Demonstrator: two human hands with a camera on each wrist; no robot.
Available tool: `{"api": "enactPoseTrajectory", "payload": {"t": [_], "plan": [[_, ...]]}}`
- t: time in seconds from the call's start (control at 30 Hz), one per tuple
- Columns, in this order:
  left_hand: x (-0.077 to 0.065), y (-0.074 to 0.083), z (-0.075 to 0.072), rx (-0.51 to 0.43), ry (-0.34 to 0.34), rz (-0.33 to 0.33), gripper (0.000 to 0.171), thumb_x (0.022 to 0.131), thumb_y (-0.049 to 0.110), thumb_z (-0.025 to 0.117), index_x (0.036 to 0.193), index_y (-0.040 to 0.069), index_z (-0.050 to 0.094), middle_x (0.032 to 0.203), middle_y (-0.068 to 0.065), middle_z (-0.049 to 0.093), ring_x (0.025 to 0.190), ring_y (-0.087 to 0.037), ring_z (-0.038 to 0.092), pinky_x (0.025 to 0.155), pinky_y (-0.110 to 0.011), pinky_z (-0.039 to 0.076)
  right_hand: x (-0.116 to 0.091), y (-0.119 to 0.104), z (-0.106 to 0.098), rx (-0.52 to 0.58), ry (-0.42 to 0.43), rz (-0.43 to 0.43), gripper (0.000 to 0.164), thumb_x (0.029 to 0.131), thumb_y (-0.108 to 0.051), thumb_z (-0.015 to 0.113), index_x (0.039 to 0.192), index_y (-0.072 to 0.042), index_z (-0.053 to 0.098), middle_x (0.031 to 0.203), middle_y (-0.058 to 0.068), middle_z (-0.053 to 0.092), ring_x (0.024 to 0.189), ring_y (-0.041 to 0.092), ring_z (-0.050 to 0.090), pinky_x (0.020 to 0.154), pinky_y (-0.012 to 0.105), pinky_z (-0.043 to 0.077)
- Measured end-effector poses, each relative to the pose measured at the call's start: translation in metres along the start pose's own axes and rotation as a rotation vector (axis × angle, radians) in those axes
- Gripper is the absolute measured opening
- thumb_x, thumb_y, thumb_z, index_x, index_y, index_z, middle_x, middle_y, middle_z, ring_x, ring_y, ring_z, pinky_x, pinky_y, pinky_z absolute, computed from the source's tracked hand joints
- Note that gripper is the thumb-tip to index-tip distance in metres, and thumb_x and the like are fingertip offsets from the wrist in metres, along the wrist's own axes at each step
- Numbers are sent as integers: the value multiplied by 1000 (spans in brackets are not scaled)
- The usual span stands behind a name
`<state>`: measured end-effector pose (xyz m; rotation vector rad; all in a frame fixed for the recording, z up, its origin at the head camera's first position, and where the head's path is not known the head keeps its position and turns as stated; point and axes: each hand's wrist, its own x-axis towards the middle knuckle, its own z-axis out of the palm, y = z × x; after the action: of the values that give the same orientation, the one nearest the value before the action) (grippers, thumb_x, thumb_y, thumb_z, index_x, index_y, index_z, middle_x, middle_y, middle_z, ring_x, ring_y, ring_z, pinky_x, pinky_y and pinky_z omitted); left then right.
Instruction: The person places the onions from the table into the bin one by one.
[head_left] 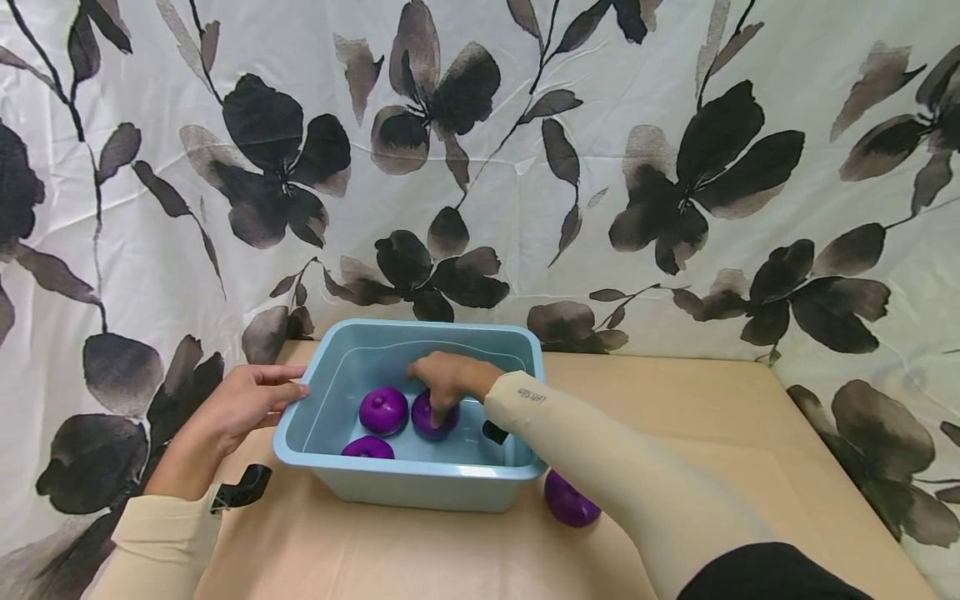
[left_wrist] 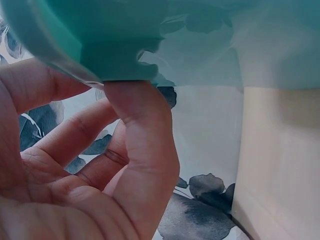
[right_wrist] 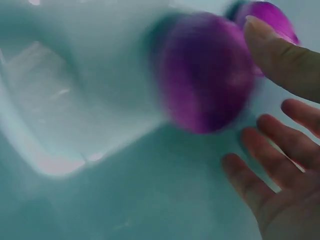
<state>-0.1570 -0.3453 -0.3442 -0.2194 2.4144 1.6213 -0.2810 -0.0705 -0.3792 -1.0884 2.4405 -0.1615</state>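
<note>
A light blue plastic tub (head_left: 427, 468) stands on the table, and my left hand (head_left: 243, 402) pinches its left rim. In the left wrist view the thumb (left_wrist: 145, 130) presses against the tub's edge. Inside lie three glossy purple round balls that look like toy onions or fruit: one at the left (head_left: 383, 411), one at the front wall (head_left: 368, 447), partly hidden, and one under my right hand (head_left: 450, 379). That right-hand purple ball (right_wrist: 205, 75) shows blurred in the right wrist view, beside spread fingers (right_wrist: 270, 155) and a thumb that overlaps the ball behind.
Another purple ball (head_left: 570, 500) sits on the tan table (head_left: 675, 417) just outside the tub's front right corner, partly behind the right forearm. A white curtain (head_left: 570, 275) with dark flowers hangs behind the table.
</note>
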Motion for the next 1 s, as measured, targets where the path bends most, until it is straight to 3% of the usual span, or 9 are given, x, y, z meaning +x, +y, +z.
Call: {"api": "enactPoseTrajectory", "payload": {"t": [0.13, 0.27, 0.43, 0.57, 0.83, 1.0], "plan": [[1, 0, 2, 6, 1, 4, 56, 99, 14, 67, 145, -13, 50, 93, 9, 74, 84, -2, 70, 77, -27, 62, -9, -2, -8, 11, 46, -29, 79, 80, -17, 91, 150, -10, 55, 149, 9, 61, 138, 23, 58, 114, 38, 50], [1, -2, 1, 22, -8, 0, 56, 100, 15, 67, 146, -12, 50, 95, 9, 74, 85, -2, 71, 78, -26, 62, -29, -7, -27, 93, 78, -69, 73, 82, -18, 88, 148, -8, 57, 151, 10, 59, 143, 24, 54, 118, 40, 47], [1, -3, -3, 29, -7, 0, 57, 101, 15, 65, 148, -12, 48, 94, 11, 73, 84, -2, 71, 76, -25, 62, -65, -11, -53, 204, 101, -120, 71, 85, -20, 86, 149, -10, 56, 153, 10, 57, 142, 29, 55, 118, 44, 46], [2, -2, -2, 23, -9, 2, 57, 101, 15, 66, 148, -12, 48, 94, 12, 73, 84, -1, 71, 77, -25, 62, -100, -5, -61, 297, 146, -145, 71, 84, -21, 87, 148, -12, 57, 151, 7, 59, 139, 28, 57, 115, 42, 49], [1, -7, -3, -2, -6, -15, 60, 100, 16, 67, 149, -13, 45, 91, 16, 72, 83, -1, 72, 76, -24, 62, -160, 22, -46, 631, 287, -178, 63, 83, -14, 88, 140, -10, 62, 139, 7, 66, 128, 24, 64, 106, 40, 57], [0, -9, -2, -6, -15, -15, 60, 101, 15, 65, 150, -13, 44, 92, 18, 72, 84, 0, 71, 76, -23, 62, -197, 39, -26, 751, 391, -178, 54, 83, -11, 85, 133, -8, 65, 131, 8, 68, 123, 25, 66, 102, 38, 59]]}}
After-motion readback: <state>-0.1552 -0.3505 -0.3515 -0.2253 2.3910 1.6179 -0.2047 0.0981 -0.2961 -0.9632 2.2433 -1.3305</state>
